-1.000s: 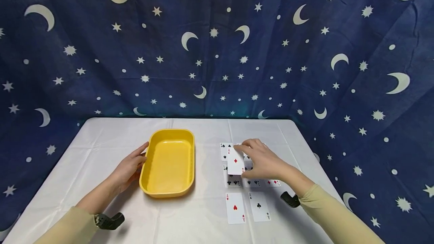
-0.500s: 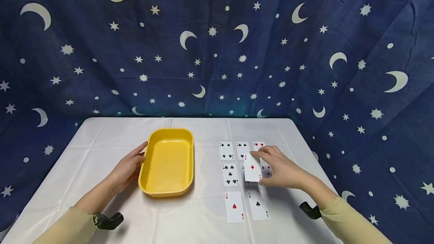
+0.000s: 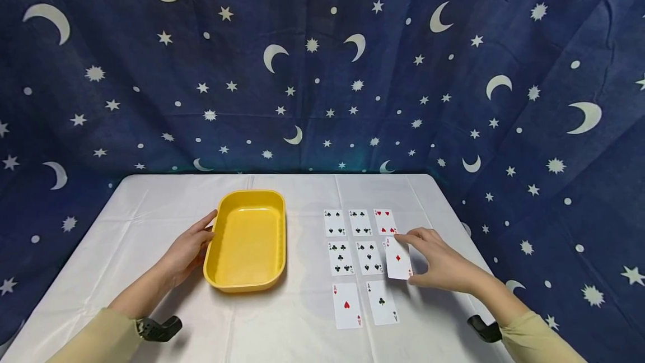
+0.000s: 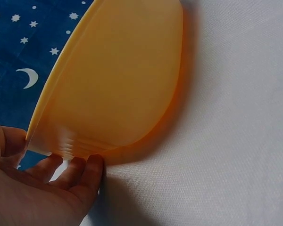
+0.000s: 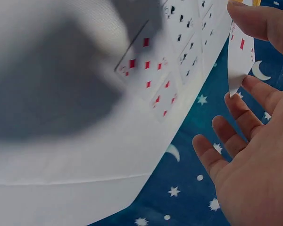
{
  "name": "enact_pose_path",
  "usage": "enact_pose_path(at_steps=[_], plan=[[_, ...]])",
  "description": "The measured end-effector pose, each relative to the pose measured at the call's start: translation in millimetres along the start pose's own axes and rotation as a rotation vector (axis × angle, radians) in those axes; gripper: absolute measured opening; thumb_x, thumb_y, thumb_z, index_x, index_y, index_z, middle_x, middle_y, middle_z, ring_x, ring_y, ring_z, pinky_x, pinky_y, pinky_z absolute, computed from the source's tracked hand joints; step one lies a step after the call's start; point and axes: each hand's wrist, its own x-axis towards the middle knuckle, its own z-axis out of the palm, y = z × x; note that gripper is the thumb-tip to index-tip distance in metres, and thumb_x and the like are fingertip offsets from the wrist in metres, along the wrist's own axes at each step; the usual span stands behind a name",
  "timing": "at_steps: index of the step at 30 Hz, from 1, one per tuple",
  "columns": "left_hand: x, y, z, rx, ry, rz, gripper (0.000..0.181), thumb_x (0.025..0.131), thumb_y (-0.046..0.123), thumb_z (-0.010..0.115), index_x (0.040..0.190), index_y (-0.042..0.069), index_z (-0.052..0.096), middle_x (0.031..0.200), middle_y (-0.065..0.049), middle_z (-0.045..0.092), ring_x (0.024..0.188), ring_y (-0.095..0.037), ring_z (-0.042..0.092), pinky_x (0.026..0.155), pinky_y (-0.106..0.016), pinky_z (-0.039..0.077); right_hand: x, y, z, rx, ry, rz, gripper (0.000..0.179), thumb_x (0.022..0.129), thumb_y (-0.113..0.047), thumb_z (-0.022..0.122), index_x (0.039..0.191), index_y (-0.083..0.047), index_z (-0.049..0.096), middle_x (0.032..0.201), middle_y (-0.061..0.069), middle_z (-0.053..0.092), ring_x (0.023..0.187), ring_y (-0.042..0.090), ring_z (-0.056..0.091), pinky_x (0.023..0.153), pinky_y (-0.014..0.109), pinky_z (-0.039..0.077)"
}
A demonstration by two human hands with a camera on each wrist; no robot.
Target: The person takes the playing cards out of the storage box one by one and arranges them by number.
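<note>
My right hand (image 3: 438, 259) pinches a playing card, the ace of diamonds (image 3: 398, 259), by its edges between thumb and fingers. It hovers over the five of diamonds (image 5: 148, 59), which it hides in the head view. Above that lies the four of hearts (image 3: 385, 222). Farther left, black fours and fives lie face up in rows. The ace of hearts (image 3: 347, 306) and ace of clubs (image 3: 382, 302) form the nearest row. My left hand (image 3: 186, 248) touches the left outer side of a yellow tray (image 4: 118, 70), fingertips against its wall; nothing lies inside the tray.
A white cloth covers the table (image 3: 302, 324). A dark blue curtain (image 3: 322, 71) with moons and stars hangs behind it and along both sides. Dark wrist devices sit on both forearms.
My right hand has carried the ace of diamonds rightward, from above the left card column to the right one, uncovering the black fives. The left hand and tray stay put.
</note>
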Motion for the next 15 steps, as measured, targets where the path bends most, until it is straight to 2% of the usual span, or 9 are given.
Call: enact_pose_path(at_steps=[15], plan=[[1.6,-1.5,0.9,0.014,0.016,-0.011,0.065,0.108,0.016,0.035,0.166,0.030,0.008,0.170,-0.018,0.007,0.150,-0.039,0.025,0.118,-0.056,0.027,-20.7,15,7,-0.042,-0.029,0.020,0.090,0.065,-0.019,0.089,0.148,-0.021,0.055,0.135,0.001,0.051,0.127,0.025,0.042,0.100,0.052,0.044]])
